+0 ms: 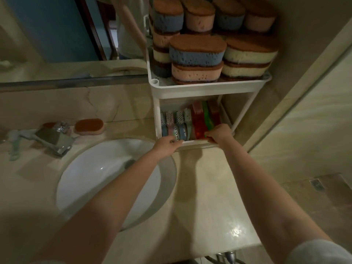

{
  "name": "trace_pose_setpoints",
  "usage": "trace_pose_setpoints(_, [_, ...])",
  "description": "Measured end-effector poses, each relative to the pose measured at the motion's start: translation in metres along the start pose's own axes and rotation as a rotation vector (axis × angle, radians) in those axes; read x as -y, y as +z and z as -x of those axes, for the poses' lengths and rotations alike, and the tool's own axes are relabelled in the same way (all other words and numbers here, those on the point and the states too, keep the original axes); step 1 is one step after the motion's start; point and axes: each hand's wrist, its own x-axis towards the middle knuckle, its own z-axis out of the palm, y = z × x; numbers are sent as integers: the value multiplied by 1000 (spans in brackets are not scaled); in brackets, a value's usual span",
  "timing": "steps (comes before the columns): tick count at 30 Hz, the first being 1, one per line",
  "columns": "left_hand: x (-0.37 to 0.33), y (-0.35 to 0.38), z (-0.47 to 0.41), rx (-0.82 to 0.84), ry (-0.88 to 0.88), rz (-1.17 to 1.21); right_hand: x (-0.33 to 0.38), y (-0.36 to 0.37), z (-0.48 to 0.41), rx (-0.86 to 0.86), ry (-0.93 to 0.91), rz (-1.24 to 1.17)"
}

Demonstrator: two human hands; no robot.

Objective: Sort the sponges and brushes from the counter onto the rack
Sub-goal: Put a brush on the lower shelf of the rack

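Note:
A white two-tier rack [207, 88] stands on the counter by the right wall. Its upper shelf holds several stacked oval sponges [197, 52] with brown tops. On the lower shelf a row of small brushes [177, 123] stands at the left, beside red and green flat sponges [200, 121]. My left hand [166, 146] grips the front rim of the lower shelf below the brushes. My right hand [219, 134] rests on the same rim, fingers at the red and green sponges. One pink sponge with an orange top [89, 126] lies on the counter behind the sink.
A white round sink [106, 178] is set in the beige counter [209, 206]. A chrome tap [55, 140] stands at its left, with a pale green brush-like item [14, 149] beside it. A mirror [57, 35] covers the back wall.

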Motion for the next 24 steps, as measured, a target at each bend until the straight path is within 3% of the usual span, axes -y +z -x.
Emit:
trace_pose_setpoints(12, [7,6,-4,-47,0,51,6,18,-12,-111,-60,534])
trace_pose_setpoints(20, [17,-5,15,-237,152,115,-1,32,18,-247,-181,576])
trace_pose_setpoints(24, [44,-20,29,-305,152,167,-5,60,47,-108,-275,526])
